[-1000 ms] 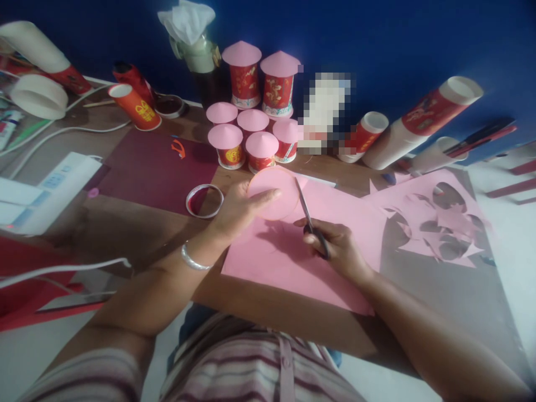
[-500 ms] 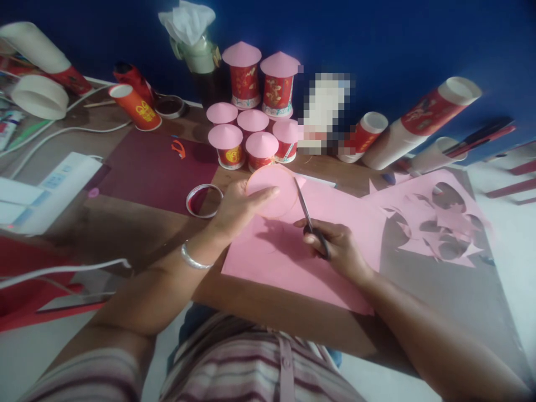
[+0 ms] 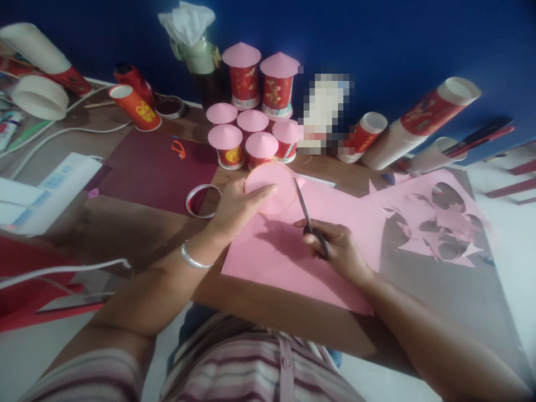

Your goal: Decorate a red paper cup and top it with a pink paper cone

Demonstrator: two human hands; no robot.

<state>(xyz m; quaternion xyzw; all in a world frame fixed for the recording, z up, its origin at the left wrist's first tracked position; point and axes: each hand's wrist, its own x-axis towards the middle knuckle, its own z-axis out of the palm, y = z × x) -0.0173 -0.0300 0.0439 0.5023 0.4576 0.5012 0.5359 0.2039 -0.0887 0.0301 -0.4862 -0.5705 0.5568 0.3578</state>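
My left hand (image 3: 237,207) pinches a pink paper circle (image 3: 272,184), thumb on top, holding it just above a large pink paper sheet (image 3: 293,251). A silver bangle sits on that wrist. My right hand (image 3: 333,245) grips a pair of scissors (image 3: 307,215); the blades point up and meet the circle's right edge. A small pink offcut sticks out at the blade tips.
Several red paper cups with pink cone lids (image 3: 251,137) stand behind the circle. A tape roll (image 3: 204,200) lies to the left. Cut-out pink scrap (image 3: 435,218) lies at the right on a grey mat. Stacked cups (image 3: 422,120) lean against the blue wall. A white power strip (image 3: 50,190) is far left.
The paper circle has risen and turned slightly in my left hand, and the scissor blades have followed its edge. Both hands otherwise stay in place.
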